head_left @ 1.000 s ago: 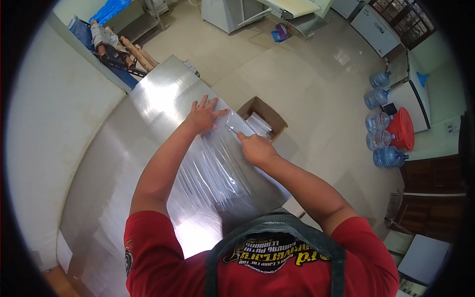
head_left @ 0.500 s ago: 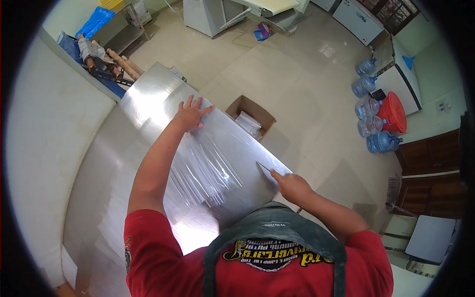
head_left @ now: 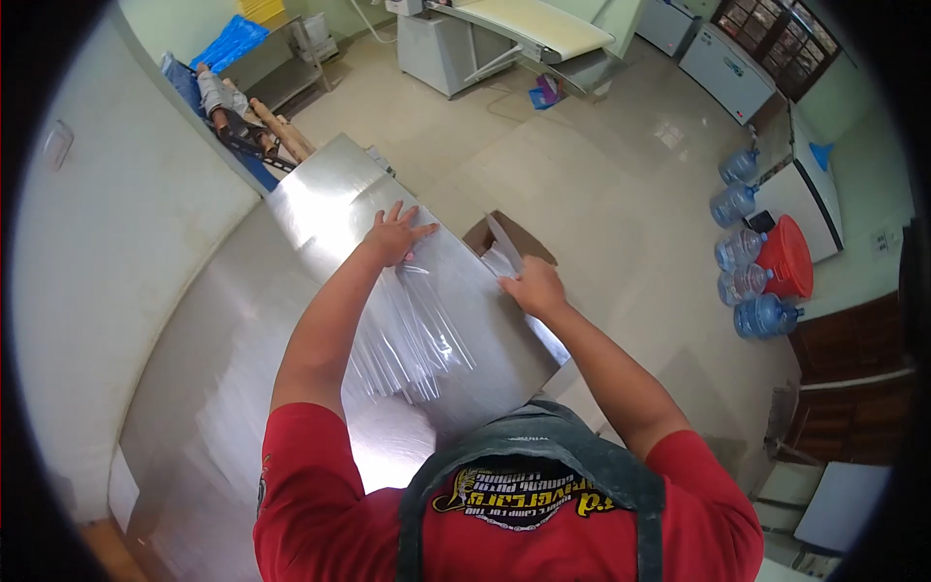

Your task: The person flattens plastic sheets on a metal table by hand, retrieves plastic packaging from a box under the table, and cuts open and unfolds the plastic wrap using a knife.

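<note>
My left hand [head_left: 392, 239] lies with its fingers spread on the far end of several clear plastic sheets or sleeves [head_left: 417, 335], pressing them to the metal table [head_left: 223, 330] near its edge. My right hand [head_left: 535, 287] is closed around a knife [head_left: 502, 235], its handle hidden in the fist. The pale blade points up and away, just beyond the table edge and over the cardboard box [head_left: 531, 242]. Whether the blade touches any plastic, I cannot tell.
The box stands on the floor beside the table. Several water bottles [head_left: 742, 249] and a red tub [head_left: 787, 257] stand to the right. A conveyor machine [head_left: 529, 24] and a white chest freezer [head_left: 727, 73] are at the back. A wall [head_left: 107, 242] borders the left.
My right hand has moved forward along the table edge toward the box, and the knife blade now shows broader. My left hand stays on the plastic. The whole view has shifted slightly.
</note>
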`<state>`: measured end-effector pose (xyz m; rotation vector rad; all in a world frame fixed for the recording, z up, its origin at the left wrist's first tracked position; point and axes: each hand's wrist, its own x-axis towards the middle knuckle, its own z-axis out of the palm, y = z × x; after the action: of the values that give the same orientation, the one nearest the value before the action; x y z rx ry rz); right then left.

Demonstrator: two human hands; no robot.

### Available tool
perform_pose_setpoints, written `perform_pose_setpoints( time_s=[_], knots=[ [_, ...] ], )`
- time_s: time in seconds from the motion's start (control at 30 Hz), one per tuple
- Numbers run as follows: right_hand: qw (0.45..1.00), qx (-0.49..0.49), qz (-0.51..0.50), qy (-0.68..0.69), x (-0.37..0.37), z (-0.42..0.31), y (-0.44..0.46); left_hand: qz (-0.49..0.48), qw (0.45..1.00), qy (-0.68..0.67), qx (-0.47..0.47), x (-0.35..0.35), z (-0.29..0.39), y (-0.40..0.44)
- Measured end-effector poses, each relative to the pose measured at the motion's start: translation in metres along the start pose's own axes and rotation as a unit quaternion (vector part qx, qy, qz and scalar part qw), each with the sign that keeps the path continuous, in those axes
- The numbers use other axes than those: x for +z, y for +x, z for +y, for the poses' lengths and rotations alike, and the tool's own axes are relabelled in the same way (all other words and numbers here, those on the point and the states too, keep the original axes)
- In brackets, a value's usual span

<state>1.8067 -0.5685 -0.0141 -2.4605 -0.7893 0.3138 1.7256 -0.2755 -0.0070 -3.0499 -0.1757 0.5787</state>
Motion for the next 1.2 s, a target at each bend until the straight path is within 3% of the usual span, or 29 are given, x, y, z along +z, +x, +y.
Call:
perform_pose_setpoints(
  time_s=[0.2, 0.27, 0.3, 0.37, 0.43, 0.53, 0.6, 0.73, 0.8, 0.83, 0.97, 1.03, 1.17, 1.2],
  knots=[
    [0.994, -0.056, -0.096, -0.017, 0.038, -0.014, 0.043, 0.066, 0.996, 0.026, -0.049, 0.006, 0.020, -0.022],
    [0.995, -0.048, -0.091, 0.011, 0.040, -0.008, 0.050, 0.223, 0.959, -0.090, -0.150, 0.001, 0.045, -0.043],
    [0.995, -0.030, -0.082, 0.038, 0.040, -0.003, 0.053, 0.306, 0.914, -0.202, -0.176, -0.006, 0.066, -0.054],
    [0.994, -0.043, -0.086, 0.059, 0.038, 0.014, 0.068, 0.413, 0.844, -0.298, -0.170, -0.002, 0.101, -0.074],
    [0.991, -0.055, -0.092, 0.076, 0.019, 0.036, 0.083, 0.305, 0.753, -0.534, -0.234, -0.017, 0.148, -0.094],
    [0.976, -0.027, -0.142, 0.160, -0.035, 0.082, 0.123, 0.277, 0.706, -0.597, -0.262, -0.008, 0.213, -0.100],
    [0.955, -0.020, -0.131, 0.265, -0.050, 0.129, 0.164, 0.270, 0.569, -0.727, -0.275, -0.002, 0.255, -0.086],
    [0.949, -0.017, -0.136, 0.285, -0.112, 0.173, 0.216, 0.276, 0.502, -0.767, -0.288, -0.030, 0.322, -0.029],
    [0.950, -0.042, -0.142, 0.274, -0.129, 0.190, 0.234, 0.202, 0.552, -0.739, -0.330, -0.047, 0.340, 0.013],
    [0.944, -0.047, -0.157, 0.287, -0.151, 0.181, 0.237, 0.193, 0.607, -0.705, -0.312, -0.048, 0.344, 0.034],
    [0.912, -0.157, -0.241, 0.294, -0.196, 0.163, 0.261, 0.184, 0.600, -0.707, -0.325, -0.021, 0.338, 0.116],
    [0.897, -0.146, -0.285, 0.305, -0.220, 0.140, 0.267, 0.224, 0.646, -0.641, -0.349, 0.006, 0.320, 0.154],
    [0.853, -0.173, -0.372, 0.323, -0.241, 0.096, 0.283, 0.198, 0.645, -0.592, -0.441, 0.034, 0.285, 0.211],
    [0.839, -0.197, -0.393, 0.321, -0.249, 0.081, 0.286, 0.213, 0.687, -0.535, -0.443, 0.044, 0.278, 0.222]
  ],
)
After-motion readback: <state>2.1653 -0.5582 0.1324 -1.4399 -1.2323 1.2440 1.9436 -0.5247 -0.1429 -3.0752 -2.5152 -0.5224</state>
